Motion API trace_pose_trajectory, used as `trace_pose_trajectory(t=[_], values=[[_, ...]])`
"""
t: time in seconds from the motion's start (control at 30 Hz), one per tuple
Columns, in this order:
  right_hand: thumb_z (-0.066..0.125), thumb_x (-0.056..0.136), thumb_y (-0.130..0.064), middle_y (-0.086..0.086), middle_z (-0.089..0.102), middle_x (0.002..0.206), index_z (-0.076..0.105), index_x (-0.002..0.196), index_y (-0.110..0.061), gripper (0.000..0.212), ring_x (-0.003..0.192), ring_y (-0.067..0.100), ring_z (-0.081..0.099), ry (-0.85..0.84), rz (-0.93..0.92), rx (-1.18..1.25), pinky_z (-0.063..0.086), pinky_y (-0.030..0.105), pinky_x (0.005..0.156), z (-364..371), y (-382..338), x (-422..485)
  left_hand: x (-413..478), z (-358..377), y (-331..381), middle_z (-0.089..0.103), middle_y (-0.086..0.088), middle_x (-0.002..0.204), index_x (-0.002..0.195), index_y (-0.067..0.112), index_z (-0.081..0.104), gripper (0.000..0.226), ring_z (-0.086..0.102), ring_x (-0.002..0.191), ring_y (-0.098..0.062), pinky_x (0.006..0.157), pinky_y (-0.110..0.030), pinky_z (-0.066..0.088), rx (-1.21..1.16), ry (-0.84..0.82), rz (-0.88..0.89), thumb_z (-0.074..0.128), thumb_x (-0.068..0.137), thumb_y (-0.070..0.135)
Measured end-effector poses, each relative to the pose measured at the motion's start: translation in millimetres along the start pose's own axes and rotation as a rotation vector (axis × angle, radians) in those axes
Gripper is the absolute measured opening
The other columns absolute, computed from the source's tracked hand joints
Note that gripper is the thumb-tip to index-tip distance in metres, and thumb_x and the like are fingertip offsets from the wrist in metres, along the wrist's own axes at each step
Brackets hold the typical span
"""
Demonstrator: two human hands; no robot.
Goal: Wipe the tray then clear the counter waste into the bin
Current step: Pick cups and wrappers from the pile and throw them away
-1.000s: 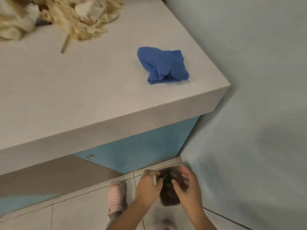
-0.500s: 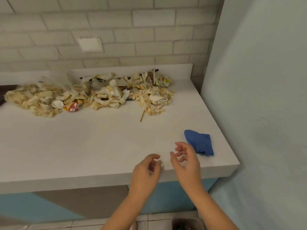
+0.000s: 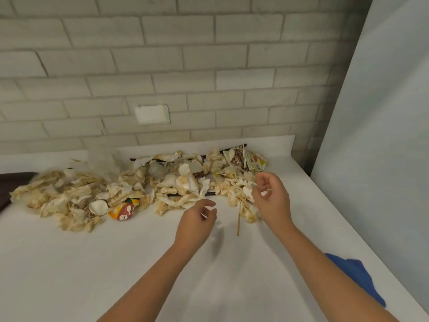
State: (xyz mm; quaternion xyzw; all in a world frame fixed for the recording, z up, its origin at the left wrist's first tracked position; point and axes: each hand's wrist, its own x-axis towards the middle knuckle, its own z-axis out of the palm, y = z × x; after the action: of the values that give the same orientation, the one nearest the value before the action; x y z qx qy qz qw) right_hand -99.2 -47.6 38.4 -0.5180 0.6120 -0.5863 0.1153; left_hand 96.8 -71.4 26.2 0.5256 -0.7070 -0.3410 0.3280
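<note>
From the head camera, the waste [image 3: 162,187], a heap of crumpled pale paper scraps with a few printed wrappers, lies on the white counter [image 3: 92,263] in a long band along the brick wall, its long axis running left to right. Both hands are reached toward it. The right hand [image 3: 271,201] is the nearer: it hovers over the heap's right end, fingers loosely curled and spread. A pale bit shows between them, probably the pile behind rather than something held, though the blur makes that uncertain. The left hand [image 3: 197,219] hangs just short of the heap's front edge near the middle, fingers relaxed, holding nothing. A thin wooden stick [image 3: 238,225] lies between the two hands, pointing toward the person. Dark strips under the heap look like the rim of the tray [image 3: 211,194]. A blue cloth [image 3: 355,275] sits near the right forearm. The bin is out of view.
</note>
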Motion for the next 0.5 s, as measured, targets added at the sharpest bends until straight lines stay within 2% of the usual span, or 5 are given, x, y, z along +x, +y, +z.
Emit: trace_pose_trajectory(t=[0.13, 0.27, 0.37, 0.5], values=[[0.062, 0.084, -0.007, -0.001, 0.061, 0.095, 0.06, 0.108, -0.017, 0.026, 0.081, 0.005, 0.054, 0.073, 0.016, -0.064, 0.045, 0.017, 0.07, 18.4, 11.3, 41.1, 57.2, -7.6, -2.1, 0.062, 0.007, 0.077, 0.105, 0.024, 0.062, 0.015, 0.057, 0.063, -0.008, 0.055, -0.023, 0.044, 0.136, -0.005, 0.102, 0.055, 0.092, 0.024], [0.064, 0.083, -0.009, 0.001, 0.059, 0.1, 0.06, 0.112, -0.014, 0.03, 0.079, 0.009, 0.053, 0.04, 0.03, -0.238, 0.042, 0.022, 0.071, 27.9, 28.6, 79.3, 109.1, 2.1, 2.8, 0.062, 0.005, 0.092, 0.102, 0.02, 0.067, 0.017, 0.055, 0.078, -0.009, 0.063, -0.021, 0.041, 0.32, -0.008, 0.219, 0.056, 0.089, 0.019], [0.064, 0.081, -0.013, 0.006, 0.055, 0.113, 0.056, 0.123, -0.015, 0.043, 0.097, 0.019, 0.056, -0.064, 0.087, -0.454, 0.044, 0.027, 0.075, 35.6, 50.5, 109.7, 145.3, 17.1, 5.0, 0.061, -0.001, 0.099, 0.099, 0.017, 0.069, 0.018, 0.058, 0.09, -0.018, 0.067, -0.024, 0.043, 0.457, -0.024, 0.329, 0.055, 0.088, 0.015], [0.065, 0.08, -0.017, 0.015, 0.046, 0.129, 0.038, 0.141, -0.014, 0.066, 0.117, 0.032, 0.046, -0.258, 0.158, -0.715, 0.045, 0.039, 0.092, 45.6, 75.7, 142.4, 181.6, 37.5, 5.8, 0.056, -0.005, 0.115, 0.118, 0.02, 0.061, 0.03, 0.052, 0.108, -0.024, 0.079, -0.03, 0.044, 0.728, -0.141, 0.378, 0.054, 0.089, 0.016]])
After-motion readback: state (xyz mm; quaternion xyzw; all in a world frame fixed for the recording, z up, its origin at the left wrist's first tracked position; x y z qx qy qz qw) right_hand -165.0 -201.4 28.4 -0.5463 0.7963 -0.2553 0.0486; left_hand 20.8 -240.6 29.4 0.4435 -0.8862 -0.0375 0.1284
